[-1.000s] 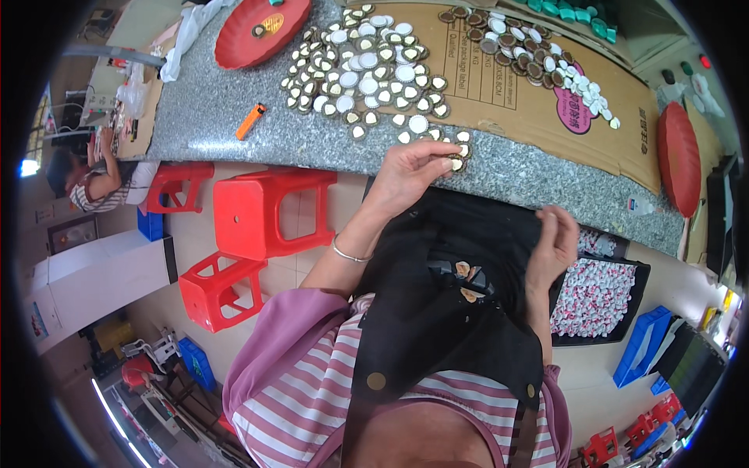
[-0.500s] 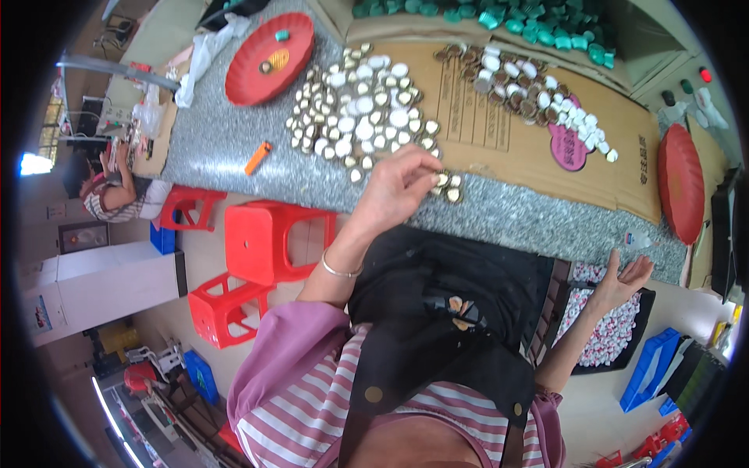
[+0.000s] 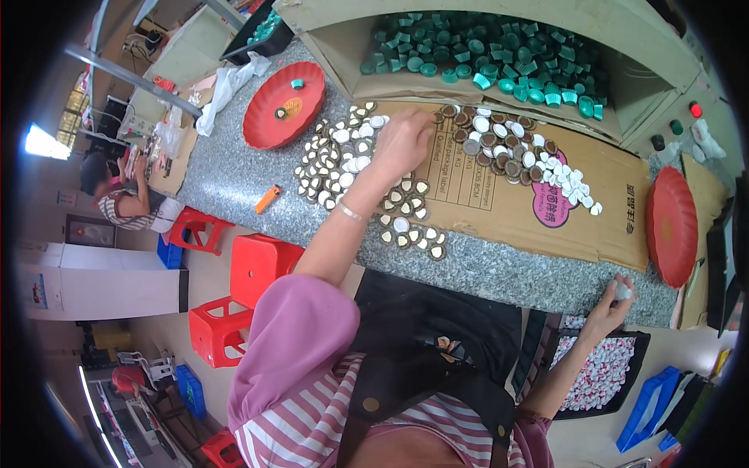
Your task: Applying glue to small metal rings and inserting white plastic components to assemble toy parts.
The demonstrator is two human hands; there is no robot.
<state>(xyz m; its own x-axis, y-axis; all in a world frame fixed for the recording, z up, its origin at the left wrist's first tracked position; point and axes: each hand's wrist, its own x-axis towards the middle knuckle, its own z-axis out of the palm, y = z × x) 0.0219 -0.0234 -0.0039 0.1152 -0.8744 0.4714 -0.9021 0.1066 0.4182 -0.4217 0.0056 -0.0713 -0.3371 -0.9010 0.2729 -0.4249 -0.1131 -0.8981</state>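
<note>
My left hand (image 3: 404, 144), a bangle on its wrist, reaches over the left group of small round pieces (image 3: 328, 168), which have pale tops and dark rims. Its fingers are bent together near the edge of a second group of brown and white discs (image 3: 511, 144); what they pinch, if anything, is hidden. At the counter's right front edge, my right hand (image 3: 605, 312) is closed around a small clear, whitish plastic piece (image 3: 622, 291). Several pale-topped pieces (image 3: 413, 236) lie near the counter's front edge, below my left forearm.
Flattened cardboard (image 3: 460, 203) covers part of the speckled counter (image 3: 507, 261). Red fluted trays stand at the left (image 3: 265, 117) and right (image 3: 672, 226). An orange lighter (image 3: 268, 199) lies left. Green fluted cups (image 3: 499, 58) fill the shelf behind. Red stools (image 3: 261, 269) stand below; a person (image 3: 129, 195) sits far left.
My left hand has moved away from the front edge, over the left group toward the far discs. My right hand, open before, has closed on the clear piece. The view has shifted too.
</note>
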